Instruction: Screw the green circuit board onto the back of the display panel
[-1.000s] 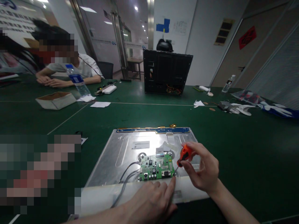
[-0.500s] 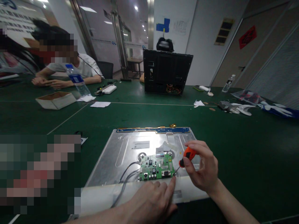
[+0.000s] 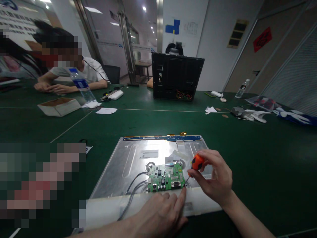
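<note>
A silver metal monitor back panel [image 3: 138, 158] lies flat on the green table in front of me. A small green circuit board [image 3: 165, 178] sits near its front edge, with grey cables running off to the left. My right hand [image 3: 215, 180] grips an orange-handled screwdriver [image 3: 195, 164], its tip down at the board's right front corner. My left hand [image 3: 160, 213] rests on the panel's white front edge, index finger stretched out beside the screwdriver tip.
A black monitor shell [image 3: 176, 77] stands upright across the table with a person behind it. At far left another person sits near a water bottle [image 3: 81, 85] and a shallow cardboard box [image 3: 59, 105]. White gloves and small parts [image 3: 250, 115] lie at right.
My right hand has turned the screwdriver handle a little in place; its fingers shifted round the orange grip. My left hand has stayed still.
</note>
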### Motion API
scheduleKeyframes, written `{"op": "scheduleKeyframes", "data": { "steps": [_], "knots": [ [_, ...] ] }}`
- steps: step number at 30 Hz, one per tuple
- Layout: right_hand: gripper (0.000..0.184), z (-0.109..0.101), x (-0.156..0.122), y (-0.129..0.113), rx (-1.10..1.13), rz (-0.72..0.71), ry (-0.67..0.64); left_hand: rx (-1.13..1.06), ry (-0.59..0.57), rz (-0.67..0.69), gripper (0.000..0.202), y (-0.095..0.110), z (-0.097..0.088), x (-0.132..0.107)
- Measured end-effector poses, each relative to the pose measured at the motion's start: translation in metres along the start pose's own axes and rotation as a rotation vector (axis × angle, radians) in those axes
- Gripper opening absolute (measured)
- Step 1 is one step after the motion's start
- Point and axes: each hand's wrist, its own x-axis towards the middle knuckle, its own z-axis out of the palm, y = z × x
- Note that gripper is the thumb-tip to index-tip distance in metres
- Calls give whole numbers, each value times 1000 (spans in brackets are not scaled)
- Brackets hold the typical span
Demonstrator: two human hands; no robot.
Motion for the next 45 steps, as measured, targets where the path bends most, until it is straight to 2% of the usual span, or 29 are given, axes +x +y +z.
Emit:
{"op": "scheduleKeyframes", "data": {
  "steps": [9,18,24,30,34,41,45],
  "knots": [
    [46,-2,0,-2,-20,8,-11,-9,15,7,55,-1,1,0],
    [53,-1,-1,1,56,-18,-32,-15,25,17,56,-2,6,0],
    [56,1,-3,4,62,-51,19,-8,12,6,54,-2,3,0],
    [46,1,0,2,-20,-20,40,-3,21,22,56,-2,3,-1],
    [45,1,0,0,-20,-6,29,1,28,17,57,-2,4,0],
    [50,1,-5,1,85,29,-8,4,43,18,53,-2,3,0],
    [52,3,-8,5,138,32,35,-1,35,10,54,-1,1,-1]
  ]
}}
